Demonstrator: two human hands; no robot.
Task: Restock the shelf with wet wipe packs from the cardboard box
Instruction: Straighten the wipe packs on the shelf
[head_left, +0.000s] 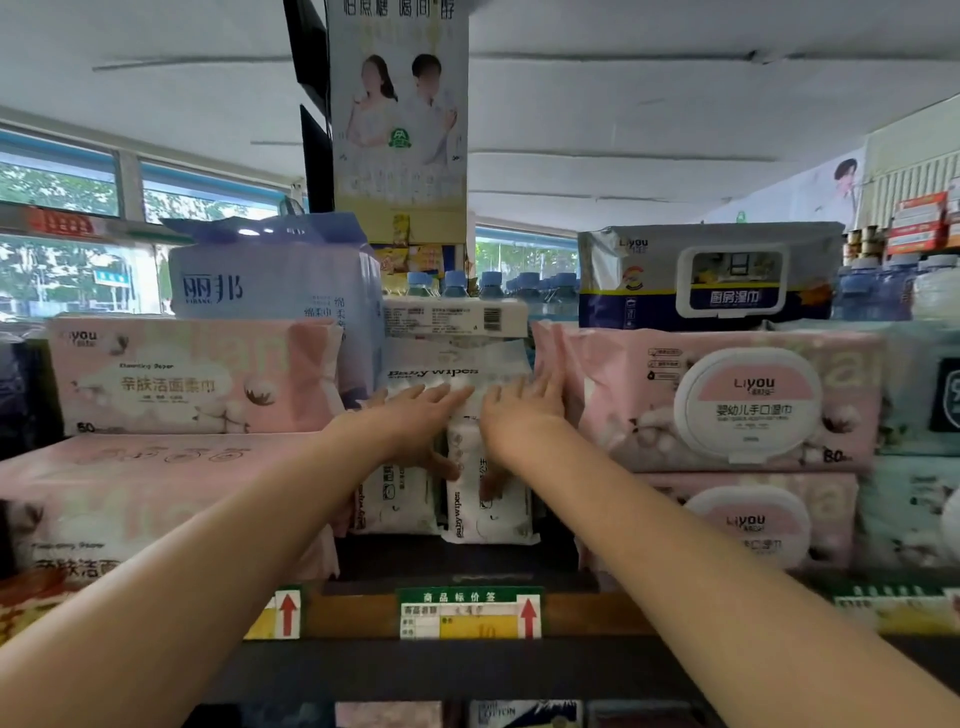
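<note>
Two bare hands reach side by side into the middle gap of the shelf (467, 670), both flat and spread, grasping nothing. The left hand (415, 415) lies palm down with its fingers (447, 396) pressed on the white baby wipes pack (457, 371) that lies flat on top of the small stack; its thumb hangs down in front of the packs below. The right hand (522, 413) sits just beside it, fingers stretched onto the same pack and close against the edge of the pink lidded wipes pack (727, 400) to the right. Under the hands stand two upright white wet wipe packs, a left upright pack (397, 499) and a right upright pack (491, 506), touching each other, on the shelf between the pink stacks. Another white pack with a barcode (457, 317) lies on top of the baby wipes pack. To the left sits a pink facial tissue pack (192, 379) on a second one below it, with a blue tissue bundle (275, 280) behind. To the right, above the pink pack, rests a grey kitchen wipes pack (711, 275). Blue-capped water bottles (454, 285) stand in the background. A green and yellow price tag (470, 613) with a red arrow is fixed to the shelf edge below the hands. The cardboard box is out of view
</note>
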